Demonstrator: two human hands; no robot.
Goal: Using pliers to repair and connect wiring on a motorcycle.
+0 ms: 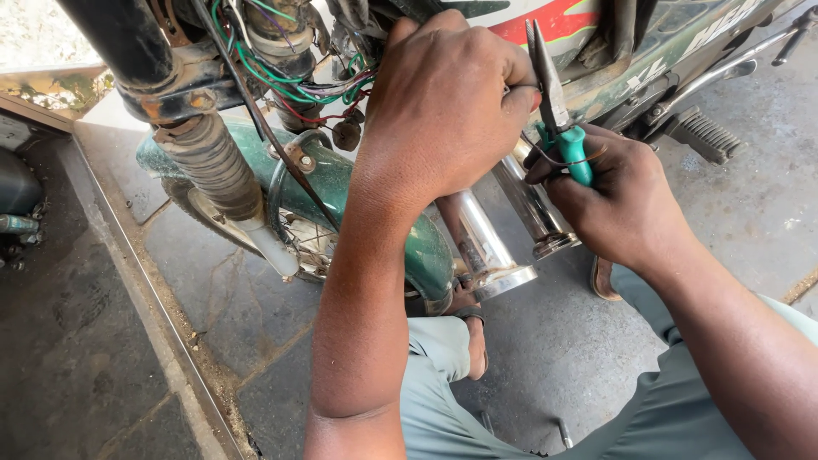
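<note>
Slim steel needle-nose pliers (555, 102) with teal rubber grips point upward, clenched in the right hand (618, 200) beside the motorcycle's chrome fork tubes (486, 243), while the left hand (443, 106), curled half-closed, presses against tangled coloured wires (290, 81).

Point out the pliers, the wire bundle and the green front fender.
pliers (569, 145), head view, top of the teal handle above the right hand's fingers.
wire bundle (294, 81), head view, green and red strands left of the left hand.
green front fender (336, 179), head view, curved top over the wheel.
</note>
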